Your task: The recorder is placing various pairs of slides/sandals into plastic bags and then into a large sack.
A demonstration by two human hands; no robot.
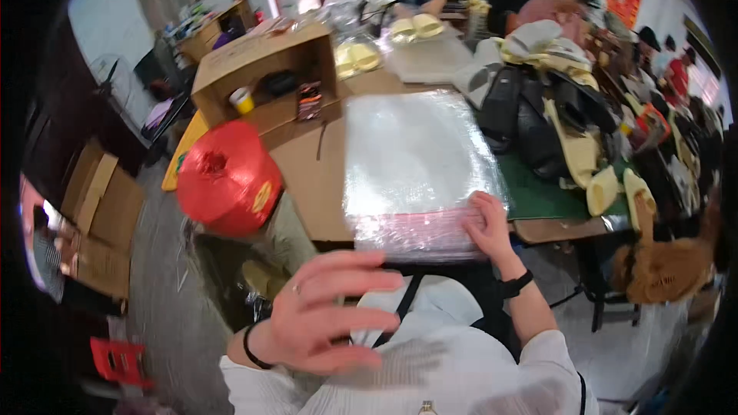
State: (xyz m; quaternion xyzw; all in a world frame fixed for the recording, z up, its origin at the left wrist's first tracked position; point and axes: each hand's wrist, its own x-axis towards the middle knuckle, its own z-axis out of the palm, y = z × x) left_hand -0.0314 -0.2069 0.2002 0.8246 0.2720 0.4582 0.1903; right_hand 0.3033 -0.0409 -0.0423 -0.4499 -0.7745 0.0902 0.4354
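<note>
A stack of clear plastic bags (415, 161) lies on the brown cardboard-covered table (307, 177) in front of me. My right hand (486, 224) rests on the near right corner of the stack, fingers spread on the top bag's reddish edge. My left hand (327, 311) hovers close to the camera, below the table edge, fingers apart and holding nothing, with a ring and a dark wristband on it.
A big red spool of twine (229, 177) stands at the table's left edge. An open cardboard box (265, 69) lies behind it. Black and cream shoes and insoles (553, 115) pile up on the right. Other people stand at the far end.
</note>
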